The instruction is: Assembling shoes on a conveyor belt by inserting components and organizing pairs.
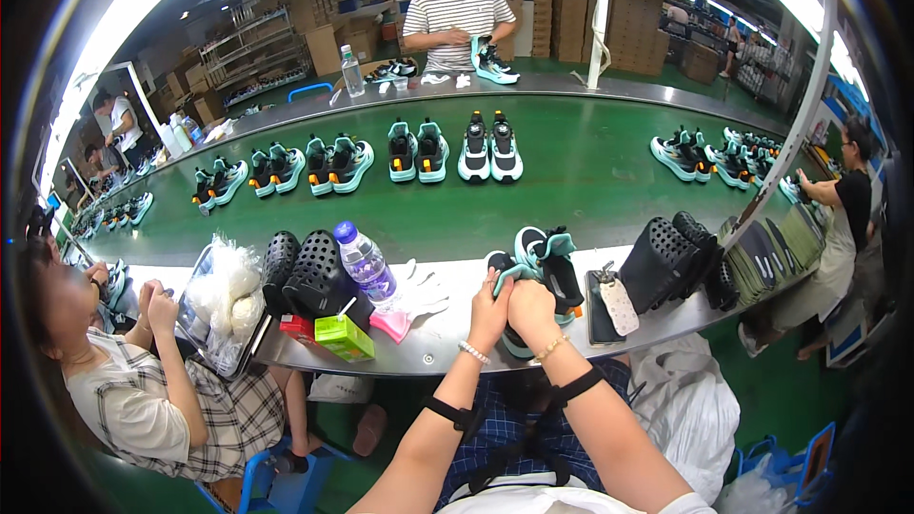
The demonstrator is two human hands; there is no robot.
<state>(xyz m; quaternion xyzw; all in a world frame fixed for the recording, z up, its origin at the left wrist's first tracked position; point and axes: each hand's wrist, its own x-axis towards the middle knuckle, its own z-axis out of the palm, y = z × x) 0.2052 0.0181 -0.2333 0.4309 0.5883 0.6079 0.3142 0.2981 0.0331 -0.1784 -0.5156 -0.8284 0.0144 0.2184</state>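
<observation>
At the near bench edge, my left hand (489, 312) is closed on the teal upper part of a black-and-teal sneaker (515, 275). My right hand (533, 308) is curled over the same sneaker, pressed close beside the left. Its fingertips are hidden, so what they grip does not show. Part of the sole peeks out below my wrists. Right beside my right hand stands a second sneaker (562, 278), with a teal collar, dark inside and an orange tab. A phone in a pale case (619, 308) lies to the right of it.
Sneaker pairs (417, 152) stand along the green belt (571, 214). Left on my bench are black clogs (324, 276), a purple-capped bottle (366, 265), a green drink carton (344, 338) and white gloves (419, 290). More black clogs (659, 266) stand right. Co-workers sit left and stand opposite.
</observation>
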